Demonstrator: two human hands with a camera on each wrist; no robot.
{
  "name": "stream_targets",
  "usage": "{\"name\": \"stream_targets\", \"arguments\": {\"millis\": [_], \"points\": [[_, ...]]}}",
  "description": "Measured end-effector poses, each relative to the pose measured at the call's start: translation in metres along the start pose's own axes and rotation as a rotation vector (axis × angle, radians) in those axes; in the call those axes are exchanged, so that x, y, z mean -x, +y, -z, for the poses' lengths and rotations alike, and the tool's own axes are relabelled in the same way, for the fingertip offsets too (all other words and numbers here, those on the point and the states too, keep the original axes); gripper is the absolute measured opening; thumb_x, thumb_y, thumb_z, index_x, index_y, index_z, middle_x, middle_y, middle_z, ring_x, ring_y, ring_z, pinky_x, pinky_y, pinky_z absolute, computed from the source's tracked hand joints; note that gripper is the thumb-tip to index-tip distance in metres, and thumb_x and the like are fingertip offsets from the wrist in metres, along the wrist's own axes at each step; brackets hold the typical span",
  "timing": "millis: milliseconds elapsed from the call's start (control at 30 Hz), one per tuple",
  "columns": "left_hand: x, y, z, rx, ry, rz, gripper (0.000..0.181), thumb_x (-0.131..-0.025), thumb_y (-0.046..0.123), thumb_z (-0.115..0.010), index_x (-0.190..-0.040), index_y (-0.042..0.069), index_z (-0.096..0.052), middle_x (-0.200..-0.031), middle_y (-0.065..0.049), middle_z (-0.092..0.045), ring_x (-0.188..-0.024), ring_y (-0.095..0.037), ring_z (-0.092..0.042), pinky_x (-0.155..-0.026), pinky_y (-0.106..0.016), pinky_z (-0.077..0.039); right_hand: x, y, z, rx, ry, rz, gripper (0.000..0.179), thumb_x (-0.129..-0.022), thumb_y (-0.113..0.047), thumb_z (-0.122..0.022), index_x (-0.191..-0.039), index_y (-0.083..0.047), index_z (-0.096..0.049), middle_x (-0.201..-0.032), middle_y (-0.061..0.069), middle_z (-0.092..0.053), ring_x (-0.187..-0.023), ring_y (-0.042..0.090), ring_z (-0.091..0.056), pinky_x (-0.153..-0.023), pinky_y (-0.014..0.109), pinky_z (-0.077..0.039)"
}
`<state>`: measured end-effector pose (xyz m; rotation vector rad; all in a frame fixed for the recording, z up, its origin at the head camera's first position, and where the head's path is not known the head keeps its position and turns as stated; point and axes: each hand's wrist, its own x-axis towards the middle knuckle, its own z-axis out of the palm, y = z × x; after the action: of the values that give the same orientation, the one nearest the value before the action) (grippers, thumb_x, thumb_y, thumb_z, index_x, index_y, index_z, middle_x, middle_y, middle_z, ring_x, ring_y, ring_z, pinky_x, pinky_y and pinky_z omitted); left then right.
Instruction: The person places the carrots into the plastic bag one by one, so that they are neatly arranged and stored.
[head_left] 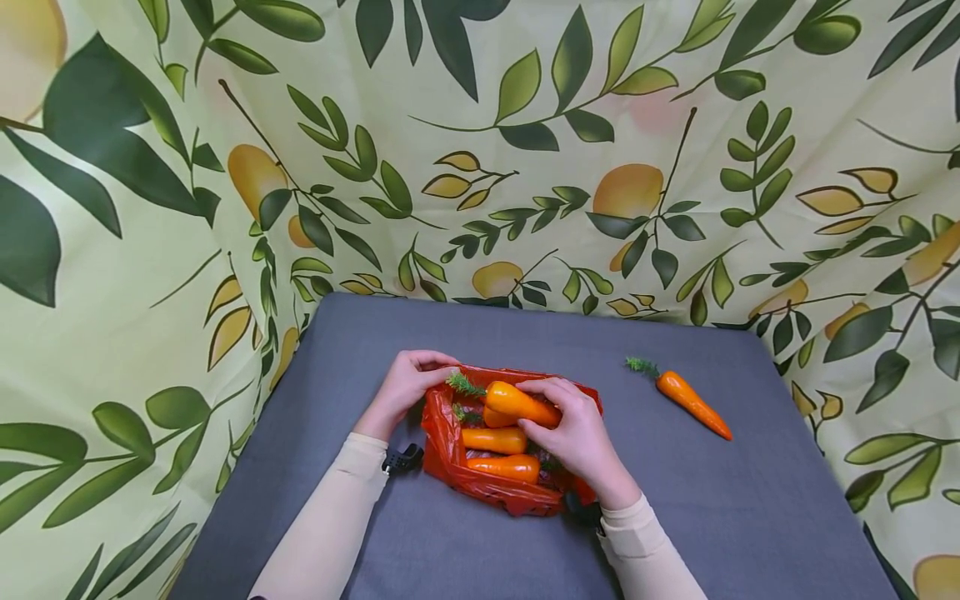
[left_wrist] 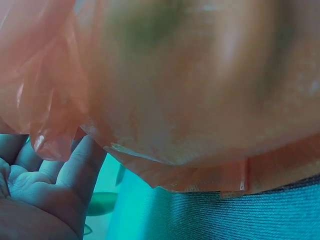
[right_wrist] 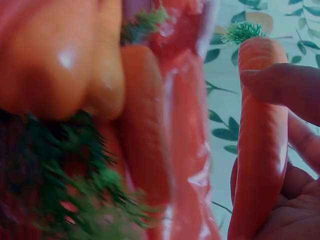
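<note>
A red plastic bag [head_left: 480, 487] lies with its mouth spread wide on the table, with several orange carrots [head_left: 495, 440] inside. At its far left corner, my left hand [head_left: 402, 385] holds the rim. The left wrist view shows that hand's fingers [left_wrist: 75, 185] behind the crinkled, see-through plastic. Over the bag's opening, my right hand [head_left: 579, 429] grips a carrot [head_left: 517, 402] by its body, the green top pointing left. In the right wrist view the thumb [right_wrist: 280, 87] lies across this carrot, with other fingers behind it.
Another carrot [head_left: 693, 404] lies on the grey tabletop [head_left: 675, 500], to the right of the bag. A leaf-and-fruit patterned cloth [head_left: 525, 167] hangs behind the table and along its sides.
</note>
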<state>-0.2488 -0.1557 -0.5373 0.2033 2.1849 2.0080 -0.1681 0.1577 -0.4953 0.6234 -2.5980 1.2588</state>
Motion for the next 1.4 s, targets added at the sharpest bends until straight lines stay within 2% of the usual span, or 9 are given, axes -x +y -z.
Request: {"name": "stream_targets", "arguments": {"millis": [267,600,800,1400], "points": [[0.001,0.001,0.0,-0.016,0.009,0.004,0.023,-0.1,0.02,-0.085,-0.118,0.005,-0.086,-0.107,-0.008,-0.084,-0.087,-0.018,-0.075,-0.073,-0.028,-0.067,0.005,0.004,-0.017,0.025,-0.095,-0.026,0.047,-0.089,-0.016,-0.095,-0.131,-0.03,-0.078,-0.126,-0.011,-0.076,-0.114,0.012,-0.069,-0.095,0.036,-0.063],[0.0,0.0,0.002,-0.012,-0.003,0.004,0.024,-0.1,0.02,-0.086,-0.118,0.005,-0.086,-0.107,-0.008,-0.084,-0.085,-0.017,-0.075,-0.071,-0.027,-0.067,0.007,0.006,-0.026,0.082,-0.127,-0.097,0.048,-0.087,-0.015,-0.096,-0.131,-0.021,-0.079,-0.128,-0.003,-0.077,-0.115,0.018,-0.07,-0.098,0.043,-0.063],[0.0,0.001,0.001,-0.006,-0.011,0.013,0.025,-0.101,0.021,-0.085,-0.12,0.004,-0.085,-0.109,-0.009,-0.084,-0.087,-0.017,-0.076,-0.074,-0.028,-0.068,0.009,0.008,-0.031,0.116,-0.175,-0.13,0.049,-0.088,-0.014,-0.095,-0.134,-0.019,-0.078,-0.132,0.002,-0.078,-0.121,0.024,-0.069,-0.106,0.048,-0.061],[0.0,0.001,0.001,-0.011,-0.008,0.01,0.024,-0.101,0.021,-0.085,-0.119,0.005,-0.086,-0.111,-0.011,-0.083,-0.088,-0.018,-0.077,-0.074,-0.03,-0.069,0.009,0.006,-0.033,0.139,-0.181,-0.14,0.052,-0.088,-0.017,-0.096,-0.137,-0.019,-0.077,-0.133,0.002,-0.077,-0.122,0.026,-0.069,-0.106,0.05,-0.06]]}}
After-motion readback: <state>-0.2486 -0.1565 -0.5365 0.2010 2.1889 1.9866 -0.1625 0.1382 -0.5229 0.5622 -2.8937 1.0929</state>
